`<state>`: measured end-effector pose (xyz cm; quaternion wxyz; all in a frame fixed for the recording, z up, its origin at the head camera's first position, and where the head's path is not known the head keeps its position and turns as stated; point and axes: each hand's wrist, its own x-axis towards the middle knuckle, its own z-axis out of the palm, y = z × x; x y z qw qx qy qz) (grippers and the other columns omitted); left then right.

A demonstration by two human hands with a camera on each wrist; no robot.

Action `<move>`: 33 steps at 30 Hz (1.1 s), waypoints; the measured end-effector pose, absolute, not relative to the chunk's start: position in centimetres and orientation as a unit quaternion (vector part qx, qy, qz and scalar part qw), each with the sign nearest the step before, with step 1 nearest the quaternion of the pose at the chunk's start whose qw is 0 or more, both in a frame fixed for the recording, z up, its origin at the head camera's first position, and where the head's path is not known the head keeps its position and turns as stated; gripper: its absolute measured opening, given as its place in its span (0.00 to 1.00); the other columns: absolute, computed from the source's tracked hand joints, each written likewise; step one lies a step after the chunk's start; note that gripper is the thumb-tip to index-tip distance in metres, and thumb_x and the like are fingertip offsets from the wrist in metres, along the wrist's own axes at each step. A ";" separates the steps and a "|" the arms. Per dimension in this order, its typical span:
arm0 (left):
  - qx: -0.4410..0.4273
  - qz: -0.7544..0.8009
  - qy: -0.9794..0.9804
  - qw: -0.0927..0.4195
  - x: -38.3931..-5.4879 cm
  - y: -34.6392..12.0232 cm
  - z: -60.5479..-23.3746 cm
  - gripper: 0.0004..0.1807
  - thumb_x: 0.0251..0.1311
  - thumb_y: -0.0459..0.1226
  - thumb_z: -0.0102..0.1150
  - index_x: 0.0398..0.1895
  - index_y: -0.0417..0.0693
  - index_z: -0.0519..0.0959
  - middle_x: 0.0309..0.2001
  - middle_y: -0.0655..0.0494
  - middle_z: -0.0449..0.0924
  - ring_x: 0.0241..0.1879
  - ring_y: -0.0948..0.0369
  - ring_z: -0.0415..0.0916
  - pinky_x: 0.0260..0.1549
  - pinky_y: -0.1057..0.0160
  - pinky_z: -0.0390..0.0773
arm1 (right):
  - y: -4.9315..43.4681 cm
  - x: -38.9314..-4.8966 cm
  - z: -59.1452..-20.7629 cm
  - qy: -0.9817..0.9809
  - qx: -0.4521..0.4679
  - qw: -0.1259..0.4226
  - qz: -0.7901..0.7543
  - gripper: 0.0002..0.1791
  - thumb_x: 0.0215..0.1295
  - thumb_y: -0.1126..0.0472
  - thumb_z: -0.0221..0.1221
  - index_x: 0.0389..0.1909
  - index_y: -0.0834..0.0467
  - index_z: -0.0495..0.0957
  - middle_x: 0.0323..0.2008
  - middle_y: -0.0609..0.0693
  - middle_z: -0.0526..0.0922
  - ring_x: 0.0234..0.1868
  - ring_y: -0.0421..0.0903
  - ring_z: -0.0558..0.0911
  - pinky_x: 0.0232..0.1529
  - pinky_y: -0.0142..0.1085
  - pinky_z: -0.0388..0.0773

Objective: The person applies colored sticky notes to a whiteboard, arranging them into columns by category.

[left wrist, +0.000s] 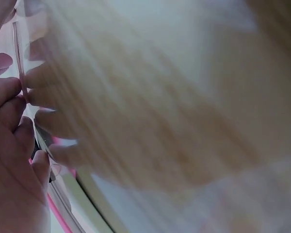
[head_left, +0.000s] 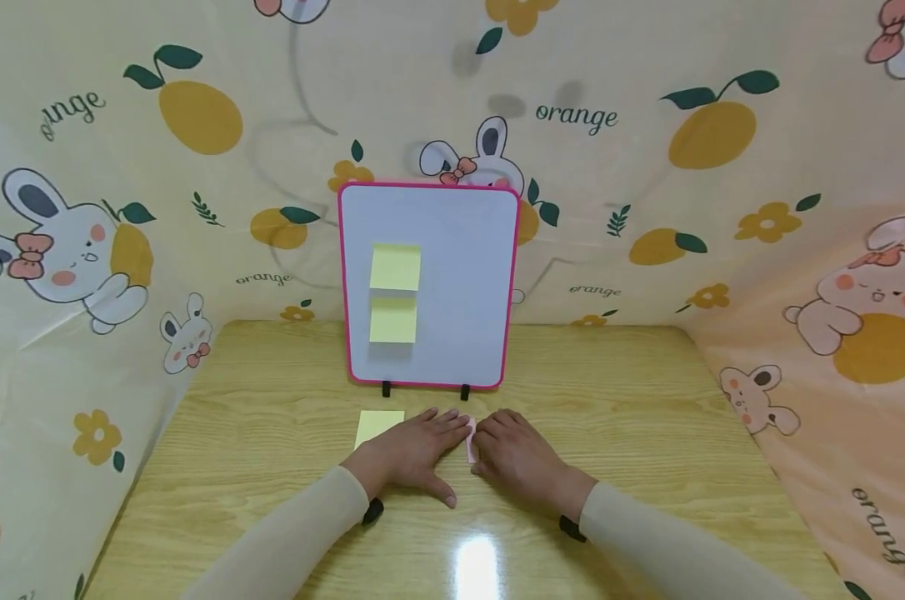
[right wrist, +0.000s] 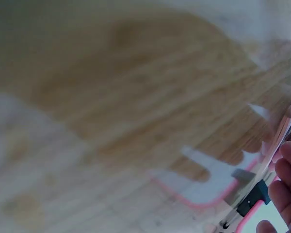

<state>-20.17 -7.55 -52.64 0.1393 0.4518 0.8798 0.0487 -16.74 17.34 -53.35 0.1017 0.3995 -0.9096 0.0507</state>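
My left hand (head_left: 415,450) lies palm down on the table with its fingers straight, the fingertips at the left edge of a pink sticky note pad (head_left: 471,442). On the other side, my right hand (head_left: 516,454) has curled fingers and pinches the pad's right edge; the hand covers most of the pad. A yellow sticky note pad (head_left: 377,425) lies partly under the left hand. In the left wrist view the left hand (left wrist: 14,145) shows at the left edge; in the right wrist view the right hand's fingers (right wrist: 286,170) show at the right edge.
Behind the hands stands a pink-framed whiteboard (head_left: 460,275) on small black feet. Two yellow notes, an upper note (head_left: 396,267) and a lower note (head_left: 392,321), are stuck on its left half. A wooden table (head_left: 610,392) meets a patterned cloth backdrop (head_left: 437,67).
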 end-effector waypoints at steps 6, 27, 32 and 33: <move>0.456 0.056 0.878 0.135 -20.3 -7.4 -52.8 0.68 0.52 0.79 0.59 0.87 0.49 0.51 0.86 0.56 0.48 0.86 0.57 0.42 0.85 0.52 0.46 | 17.1 -17.1 -53.5 -0.909 0.401 0.109 0.025 0.09 0.75 0.50 0.63 0.41 0.51 0.84 0.47 0.44 0.86 0.57 0.46 0.81 0.68 0.48 0.75; 0.453 0.062 0.878 0.138 -20.3 -7.4 -52.7 0.68 0.51 0.78 0.61 0.86 0.49 0.52 0.86 0.56 0.50 0.86 0.57 0.43 0.85 0.52 0.46 | 17.0 -17.1 -52.9 -0.887 0.430 0.156 -0.064 0.10 0.75 0.54 0.62 0.44 0.54 0.88 0.44 0.44 0.87 0.51 0.46 0.81 0.61 0.47 0.78; 0.453 0.067 0.878 0.141 -20.3 -7.4 -52.6 0.68 0.51 0.78 0.61 0.86 0.49 0.53 0.86 0.55 0.50 0.86 0.57 0.43 0.85 0.52 0.47 | 16.9 -17.1 -52.7 -0.885 0.431 0.155 -0.084 0.09 0.76 0.55 0.61 0.46 0.54 0.86 0.45 0.46 0.87 0.52 0.48 0.80 0.60 0.46 0.78; 0.453 0.067 0.878 0.141 -20.4 -7.5 -52.6 0.68 0.51 0.78 0.61 0.86 0.48 0.53 0.85 0.55 0.50 0.86 0.57 0.43 0.85 0.52 0.47 | 16.8 -17.1 -52.7 -0.886 0.430 0.154 -0.080 0.09 0.76 0.55 0.61 0.45 0.55 0.86 0.44 0.46 0.86 0.51 0.48 0.79 0.59 0.46 0.78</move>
